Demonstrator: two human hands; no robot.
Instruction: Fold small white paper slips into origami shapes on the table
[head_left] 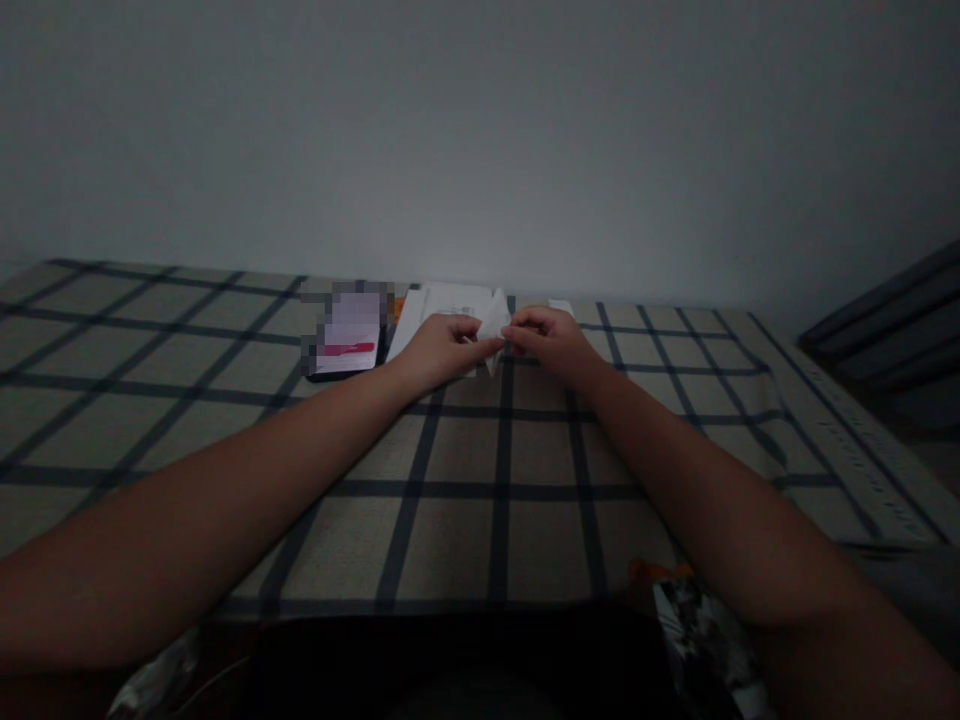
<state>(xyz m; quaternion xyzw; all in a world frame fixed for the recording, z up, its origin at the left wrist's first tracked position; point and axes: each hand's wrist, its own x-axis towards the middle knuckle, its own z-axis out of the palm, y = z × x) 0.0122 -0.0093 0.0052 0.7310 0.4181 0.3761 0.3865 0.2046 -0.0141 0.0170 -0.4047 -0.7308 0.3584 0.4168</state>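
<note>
Both my arms reach out over a checked cloth that covers a flat surface. My left hand and my right hand meet near the far edge. Each pinches a side of a small piece of white paper held between them, just above the cloth. The fingers of both hands are closed on it. More white paper sheets lie flat right behind my left hand.
A pale card or booklet with a pink stripe lies left of the hands, partly blurred out. A plain wall rises behind the surface. A printed packet sits at the near edge. Dark striped fabric shows at right.
</note>
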